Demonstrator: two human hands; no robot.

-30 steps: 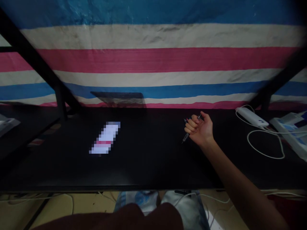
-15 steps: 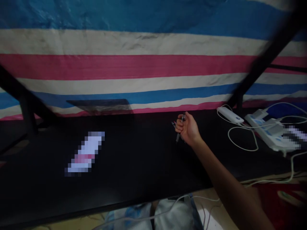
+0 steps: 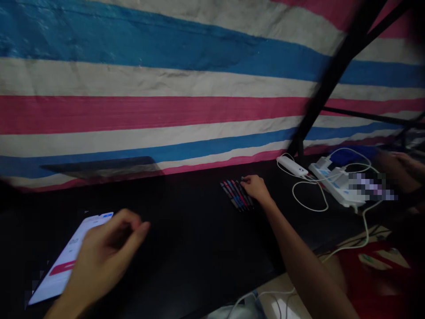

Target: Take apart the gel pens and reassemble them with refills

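Observation:
Several pens (image 3: 235, 195) lie side by side in a slanted row on the black table, with red, blue and dark barrels. At the right end of the row, my right hand (image 3: 256, 188) has its fingers closed on the upper end of a dark pen. My left hand (image 3: 106, 252) is over the left part of the table, fingers curled and thumb close to the index finger, with nothing seen between them. Beneath and behind it lies a phone (image 3: 71, 248) with its screen lit, partly covered by the hand.
To the right are a white power strip (image 3: 335, 181) with plugs, a white power bank (image 3: 292, 166) and loops of white cable. A co-worker's blurred hand (image 3: 405, 164) shows at the far right. Black metal struts (image 3: 327, 86) slant before a striped tarp (image 3: 186, 110).
My left hand has come into view over the phone. My right hand has lowered to the pens, now showing as a row. The view has turned right, and a co-worker's hand appears.

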